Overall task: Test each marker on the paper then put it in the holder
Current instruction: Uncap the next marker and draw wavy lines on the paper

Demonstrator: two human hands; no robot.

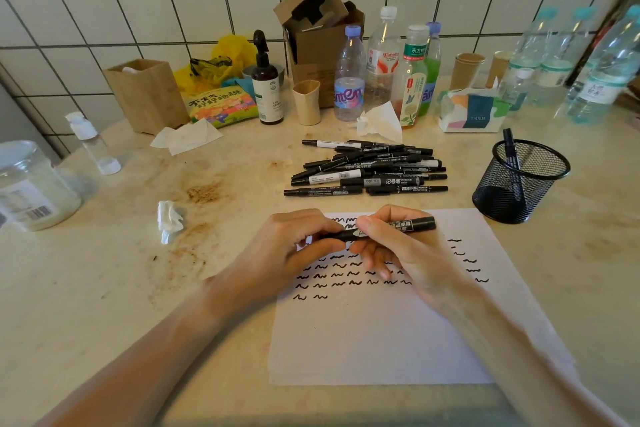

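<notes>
We hold one black marker level over the paper w/ both hands: left hand fingers curl on its left end, right hand pinches the middle. Marker pile lies behind the paper; mesh holder, at right, has one marker inside.

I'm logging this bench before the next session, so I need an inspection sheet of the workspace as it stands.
Surface: beige stone-look table, brown stains left of centre.
Job's things: white paper sheet with rows of black squiggles; heap of black markers behind it; black mesh holder at right, one marker inside.
Clutter: plastic bottles, cardboard box, tissue pack, crumpled tissues, glass jar, wooden box.
Grippers: left hand and right hand both grip one black marker over the paper.
Cables: nothing seen.
Surroundings: white tiled wall.
</notes>
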